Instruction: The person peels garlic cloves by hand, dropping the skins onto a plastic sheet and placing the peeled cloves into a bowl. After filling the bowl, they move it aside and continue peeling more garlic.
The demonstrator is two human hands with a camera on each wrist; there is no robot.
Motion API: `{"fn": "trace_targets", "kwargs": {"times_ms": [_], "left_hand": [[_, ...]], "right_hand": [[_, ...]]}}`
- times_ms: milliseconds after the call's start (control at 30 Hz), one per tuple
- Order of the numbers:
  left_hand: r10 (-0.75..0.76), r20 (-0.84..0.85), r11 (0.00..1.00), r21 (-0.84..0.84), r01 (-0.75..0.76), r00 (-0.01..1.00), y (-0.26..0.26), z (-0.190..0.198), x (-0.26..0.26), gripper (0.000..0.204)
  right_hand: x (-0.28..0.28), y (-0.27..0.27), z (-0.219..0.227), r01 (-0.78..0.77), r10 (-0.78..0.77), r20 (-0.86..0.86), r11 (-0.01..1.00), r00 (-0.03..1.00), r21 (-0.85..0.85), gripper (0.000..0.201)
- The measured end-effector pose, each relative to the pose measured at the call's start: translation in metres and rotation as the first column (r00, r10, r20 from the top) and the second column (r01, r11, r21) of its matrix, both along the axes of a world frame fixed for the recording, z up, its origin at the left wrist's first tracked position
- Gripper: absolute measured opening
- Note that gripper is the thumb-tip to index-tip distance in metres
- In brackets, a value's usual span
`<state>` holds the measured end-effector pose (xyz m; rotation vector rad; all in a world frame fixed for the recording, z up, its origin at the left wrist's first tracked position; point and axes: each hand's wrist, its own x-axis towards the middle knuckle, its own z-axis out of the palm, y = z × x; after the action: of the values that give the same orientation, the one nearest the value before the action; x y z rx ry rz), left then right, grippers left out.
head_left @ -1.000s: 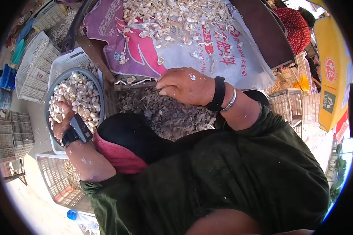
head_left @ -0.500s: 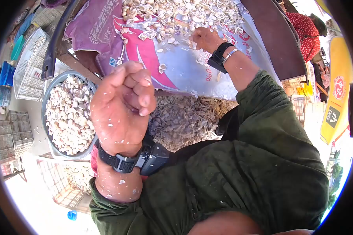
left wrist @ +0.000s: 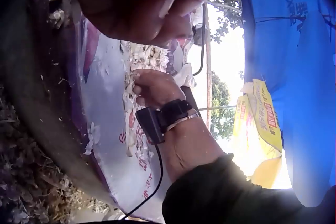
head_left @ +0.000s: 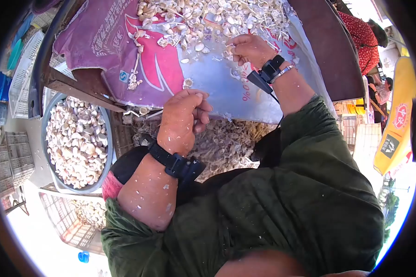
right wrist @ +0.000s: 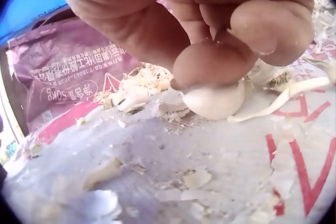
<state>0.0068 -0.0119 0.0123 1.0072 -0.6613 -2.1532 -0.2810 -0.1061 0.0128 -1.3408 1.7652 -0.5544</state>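
My right hand (head_left: pixel 252 50) is over the printed sack (head_left: pixel 203 69), at the near side of a pile of garlic (head_left: pixel 212 16). In the right wrist view its curled fingers come down on a pale garlic clove (right wrist: pixel 215 102), fingertips against the clove's top, with a strip of dry stem (right wrist: pixel 283 98) beside it. My left hand (head_left: pixel 182 117) hovers near the front edge of the sack, fingers loosely bent and nothing visible in them. In the left wrist view its fingers (left wrist: pixel 142 16) fill the top, partly cut off by the frame.
A grey tub (head_left: pixel 108 152) full of garlic cloves stands at my left, a plastic crate (head_left: pixel 60 217) holding more below it. Dry skins (head_left: pixel 222 143) lie heaped under the sack's edge. A dark board (head_left: pixel 333 51) borders the sack's right side. Someone in red (head_left: pixel 363 41) is beyond.
My left hand has come from the tub of cloves, up past my lap, to the sack's front edge. The right hand has moved forward from that edge to the garlic pile.
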Motion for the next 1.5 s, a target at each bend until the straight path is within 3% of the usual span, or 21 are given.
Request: {"fn": "trace_targets", "kwargs": {"times_ms": [33,67,267,333,433,533,600,667,733,800,867,933,1000,1067,1100,1167,1200,1267,1300,1367,1500], "left_hand": [[-0.003,-0.001,1.0,0.0,0.003,1.0,0.0,0.0,-0.002,0.019],[-0.016,0.019,0.999,-0.033,0.016,1.0,0.0,-0.001,-0.004,0.02],[-0.037,-0.029,0.994,-0.101,0.034,0.999,0.006,0.003,-0.016,0.025],[-0.045,-0.088,0.994,-0.103,0.036,0.995,0.007,0.003,-0.017,0.026],[-0.067,-0.116,0.994,-0.09,0.056,0.991,0.011,0.003,-0.02,0.026],[-0.025,-0.022,0.996,-0.088,0.023,0.999,0.017,0.005,-0.02,0.023],[-0.025,0.043,0.985,-0.167,0.032,0.999,0.018,0.004,-0.018,0.019],[-0.028,0.097,0.986,-0.162,0.044,0.995,0.019,0.007,-0.015,0.018],[-0.026,0.156,0.987,-0.153,0.05,0.987,0.021,0.013,-0.008,0.017],[-0.116,-0.131,0.989,-0.108,0.102,0.985,0.023,0.025,0.001,0.017],[-0.264,-0.278,0.952,-0.231,0.202,0.924,0.031,0.047,0.011,0.02],[-0.473,-0.438,0.87,-0.371,0.326,0.765,0.037,0.069,0.021,0.024],[-0.63,-0.475,0.719,-0.655,0.232,0.615,0.041,0.085,0.021,0.026],[-0.653,-0.635,0.708,-0.705,0.034,0.413,0.054,0.091,0.012,0.025],[-0.644,-0.639,0.715,-0.698,0.035,0.421,0.067,0.095,0.008,0.025],[-0.351,-0.909,0.888,-0.4,-0.227,0.226,0.096,0.101,0.0,0.018],[-0.34,-0.91,0.892,-0.392,-0.227,0.236,0.102,0.101,-0.003,0.018],[-0.328,-0.941,0.917,-0.338,-0.211,0.08,0.113,0.101,-0.004,0.019],[-0.315,-0.945,0.922,-0.327,-0.207,0.087,0.115,0.104,0.001,0.019],[-0.243,-0.967,0.968,-0.247,0.047,-0.077,0.117,0.115,0.012,0.02],[-0.196,-0.981,0.967,-0.193,-0.168,-0.001,0.117,0.119,0.007,0.022]], "right_hand": [[0.0,0.012,0.0,-0.012,0.02,0.306,1.0,0.952,-0.026,0.031],[0.004,0.025,0.001,-0.016,0.045,0.583,0.998,0.812,-0.055,0.03],[0.06,0.087,0.027,-0.068,0.11,0.747,0.994,0.656,-0.086,0.022],[0.071,0.101,0.027,-0.1,0.158,0.722,0.987,0.673,-0.123,0.022],[0.091,0.118,0.03,-0.082,0.154,0.403,0.978,0.902,-0.191,0.012],[0.103,0.128,0.024,-0.051,0.155,0.266,0.932,0.951,-0.359,0.009],[0.106,0.131,0.027,-0.053,0.133,0.208,0.935,0.969,-0.35,0.013],[0.106,0.132,0.026,-0.162,0.189,0.009,0.865,0.982,-0.474,0.013],[0.094,0.129,0.033,-0.177,0.201,0.026,0.911,0.979,-0.372,0.014],[0.074,0.107,0.027,-0.103,0.091,-0.049,0.878,0.995,-0.468,0.011],[0.037,0.077,0.003,-0.27,0.07,-0.353,0.785,0.933,-0.558,0.012],[0.025,0.057,-0.005,-0.366,0.063,-0.543,0.803,0.837,-0.47,0.018],[0.012,0.038,-0.024,-0.415,0.105,-0.6,0.814,0.793,-0.406,0.018],[0.009,0.025,-0.034,-0.455,0.152,-0.643,0.825,0.75,-0.335,0.019],[0.008,0.02,-0.035,-0.478,0.146,-0.697,0.822,0.702,-0.31,0.017],[0.016,0.018,-0.03,-0.5,0.155,-0.781,0.837,0.606,-0.223,0.013],[0.018,0.018,-0.028,-0.502,0.166,-0.773,0.837,0.612,-0.218,0.013],[0.013,0.021,-0.029,-0.591,0.133,-0.806,0.749,0.577,-0.299,0.013],[0.013,0.019,-0.031,-0.541,0.098,-0.803,0.786,0.588,-0.3,0.014],[0.009,0.024,-0.028,-0.484,0.131,-0.756,0.833,0.641,-0.267,0.014],[0.002,0.034,-0.034,-0.377,0.087,-0.69,0.882,0.718,-0.281,0.009]]}}
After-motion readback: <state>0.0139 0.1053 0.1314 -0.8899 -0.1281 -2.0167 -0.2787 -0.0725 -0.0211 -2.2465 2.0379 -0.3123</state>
